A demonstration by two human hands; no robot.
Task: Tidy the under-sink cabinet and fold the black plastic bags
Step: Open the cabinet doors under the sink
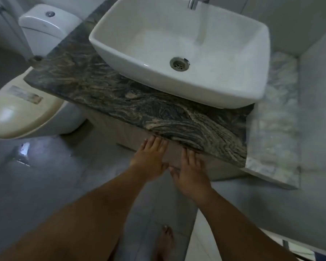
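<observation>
The under-sink cabinet (pixel 177 157) shows only as a pale front below the dark veined stone countertop (pixel 139 102). My left hand (pixel 151 159) and my right hand (pixel 190 172) lie side by side with straight fingers against the top of the cabinet front, fingertips reaching under the countertop's front edge. Neither hand holds anything. The cabinet's inside and any black plastic bags are hidden.
A white basin (pixel 224 87) sits on the countertop with a chrome tap (pixel 193 2) above it. A toilet (pixel 21 112) with its lid down stands to the left, its cistern (pixel 45 27) behind. Grey floor tiles (pixel 55 176) spread below; my bare foot (pixel 165 242) stands near the bottom edge.
</observation>
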